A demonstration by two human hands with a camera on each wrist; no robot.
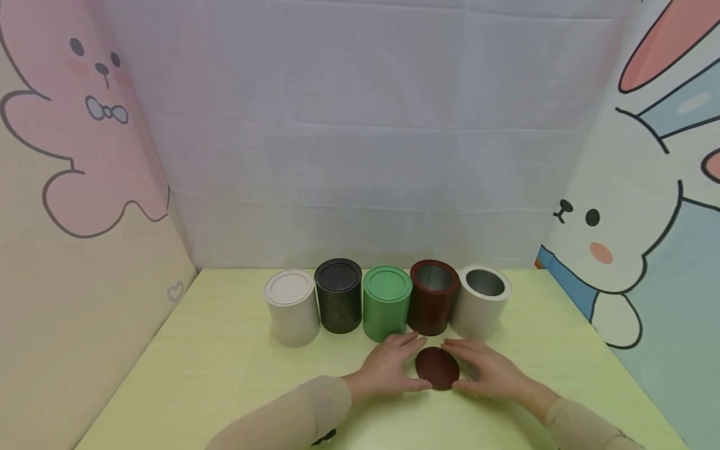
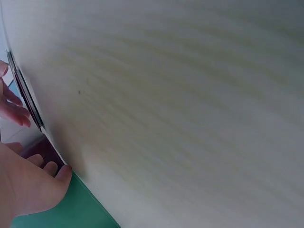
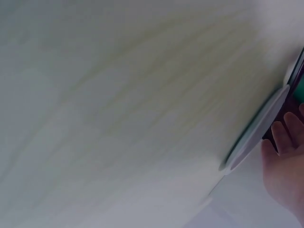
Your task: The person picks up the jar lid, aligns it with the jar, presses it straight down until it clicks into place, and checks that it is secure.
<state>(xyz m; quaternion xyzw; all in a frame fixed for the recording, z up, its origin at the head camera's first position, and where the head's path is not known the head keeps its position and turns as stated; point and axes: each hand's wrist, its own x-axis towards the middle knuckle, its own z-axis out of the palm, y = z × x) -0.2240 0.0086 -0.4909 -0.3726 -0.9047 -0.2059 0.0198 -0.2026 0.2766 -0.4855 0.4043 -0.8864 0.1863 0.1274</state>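
A dark red round lid [image 1: 437, 369] lies flat on the table between my two hands. My left hand [image 1: 389, 365] rests to its left, fingers spread, with the thumb tip close to the lid's near edge. To the right, my right hand [image 1: 490, 369] reaches over from the other side, its thumb tip near the lid's rim. Behind the lid stand an uncovered dark red can [image 1: 432, 306] and an uncovered white can [image 1: 479, 309]. The right wrist view has a white disc [image 3: 259, 130], looking like a lid, beside my right hand; the hand mostly hides it in the head view.
Left of the dark red can, a green can [image 1: 387, 306], a black can [image 1: 339, 300] and a white can [image 1: 292, 312] continue the row, all with lids on. The row stands before the white back wall [image 1: 360, 137]. Patterned side walls border the yellow-green table [image 1: 225, 350].
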